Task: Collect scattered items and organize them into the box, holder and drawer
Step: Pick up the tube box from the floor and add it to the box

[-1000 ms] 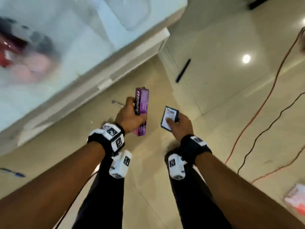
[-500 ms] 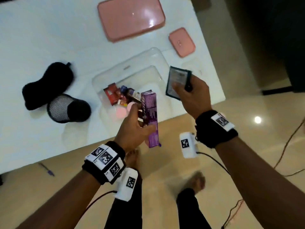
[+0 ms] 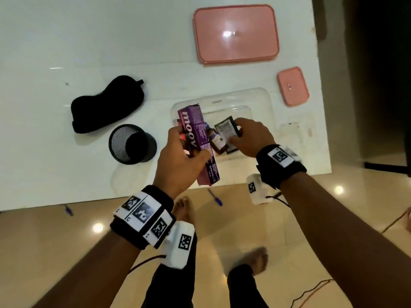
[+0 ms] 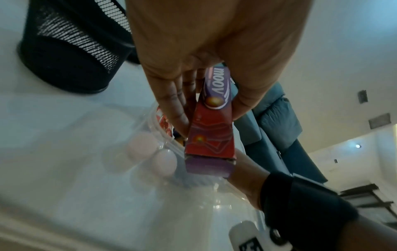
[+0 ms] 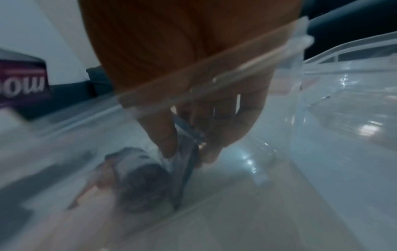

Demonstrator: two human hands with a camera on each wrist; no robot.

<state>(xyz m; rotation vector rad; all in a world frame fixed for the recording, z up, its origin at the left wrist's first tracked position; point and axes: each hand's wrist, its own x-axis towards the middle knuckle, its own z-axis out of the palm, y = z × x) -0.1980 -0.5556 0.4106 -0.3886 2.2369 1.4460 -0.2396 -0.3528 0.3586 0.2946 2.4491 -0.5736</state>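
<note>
Our left hand (image 3: pixel 178 161) has its grip clamped on the purple carton (image 3: pixel 196 138) above the clear box (image 3: pixel 262 101); our right hand (image 3: pixel 249 138) reaches in, pinching a dark packet (image 3: pixel 225 130).

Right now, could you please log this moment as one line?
left hand holds purple carton | right hand lowers dark packet into clear box

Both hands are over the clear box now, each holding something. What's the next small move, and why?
Probably release the dark packet: the right hand pinches it low inside the clear box, beside a small brown bottle already there. The left hand grips the purple moov carton higher up, so it should likely follow second.
</note>
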